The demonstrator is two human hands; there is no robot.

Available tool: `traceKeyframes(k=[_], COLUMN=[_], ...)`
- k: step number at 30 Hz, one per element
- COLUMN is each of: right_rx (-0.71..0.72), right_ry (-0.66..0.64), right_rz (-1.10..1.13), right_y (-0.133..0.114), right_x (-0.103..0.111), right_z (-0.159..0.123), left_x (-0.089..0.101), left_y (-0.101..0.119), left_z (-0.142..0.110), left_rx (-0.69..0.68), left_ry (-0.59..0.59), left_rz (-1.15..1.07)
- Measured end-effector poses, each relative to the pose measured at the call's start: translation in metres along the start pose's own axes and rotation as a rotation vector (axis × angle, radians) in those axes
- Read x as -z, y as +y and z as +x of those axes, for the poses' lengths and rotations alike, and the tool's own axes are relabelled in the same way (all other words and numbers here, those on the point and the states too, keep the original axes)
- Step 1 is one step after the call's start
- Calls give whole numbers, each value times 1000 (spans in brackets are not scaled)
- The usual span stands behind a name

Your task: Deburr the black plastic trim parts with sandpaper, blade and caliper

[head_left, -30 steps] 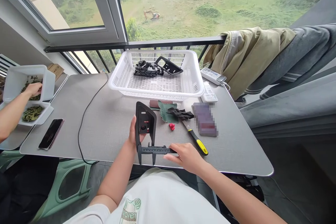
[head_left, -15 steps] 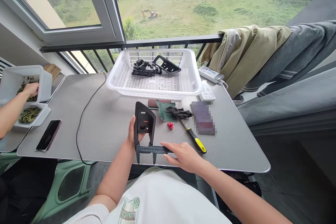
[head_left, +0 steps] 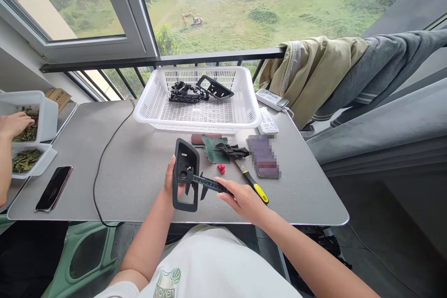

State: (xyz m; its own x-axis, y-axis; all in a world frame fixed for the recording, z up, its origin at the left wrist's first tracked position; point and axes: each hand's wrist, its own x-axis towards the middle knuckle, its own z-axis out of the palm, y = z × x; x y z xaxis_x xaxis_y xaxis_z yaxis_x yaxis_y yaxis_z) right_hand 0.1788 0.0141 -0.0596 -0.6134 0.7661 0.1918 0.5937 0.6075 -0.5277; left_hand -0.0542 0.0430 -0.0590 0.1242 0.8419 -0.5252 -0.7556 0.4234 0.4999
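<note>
A black plastic frame-like housing (head_left: 186, 206) is held up over the table's front part by my left hand (head_left: 170, 181), which grips its left side; some fingers are hidden behind it. It has a window at the bottom and a recessed panel with a round hole. My right hand (head_left: 242, 198) is closed around the beam of a black caliper (head_left: 211, 184). The caliper's jaws are parted and lie across the housing's lower middle; whether they touch it I cannot tell. Beyond my hands lie a small red piece (head_left: 221, 168) and a yellow-black handled knife (head_left: 256, 187).
A white plastic basket (head_left: 197, 125) with black plastic parts stands at the back. Green cloth (head_left: 213, 149), black gloves (head_left: 232, 150) and a blurred flat item (head_left: 264, 157) lie before it. A cable and a phone (head_left: 54, 188) are left. Another person's hand (head_left: 16, 125) reaches into a tub of leaves.
The caliper has moved up from the housing's bottom edge to its middle, and its beam now tilts. The housing has turned, showing its lower window. The view has shifted slightly right.
</note>
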Motion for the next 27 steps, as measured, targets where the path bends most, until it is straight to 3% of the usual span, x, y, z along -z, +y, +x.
traceKeyframes(k=[8,16,27], right_rx=[9,111,131], right_ry=[248,265,304], right_rz=[-172,-308,-263], right_y=[18,19,16], right_x=[9,7,6], right_z=[12,15,13], left_x=[-4,-8,-19], left_y=[-1,-4,-5], left_z=[-1,-4,-7], left_rx=[58,135,114], left_ry=[-61,-37,56], left_rz=[119,117,76])
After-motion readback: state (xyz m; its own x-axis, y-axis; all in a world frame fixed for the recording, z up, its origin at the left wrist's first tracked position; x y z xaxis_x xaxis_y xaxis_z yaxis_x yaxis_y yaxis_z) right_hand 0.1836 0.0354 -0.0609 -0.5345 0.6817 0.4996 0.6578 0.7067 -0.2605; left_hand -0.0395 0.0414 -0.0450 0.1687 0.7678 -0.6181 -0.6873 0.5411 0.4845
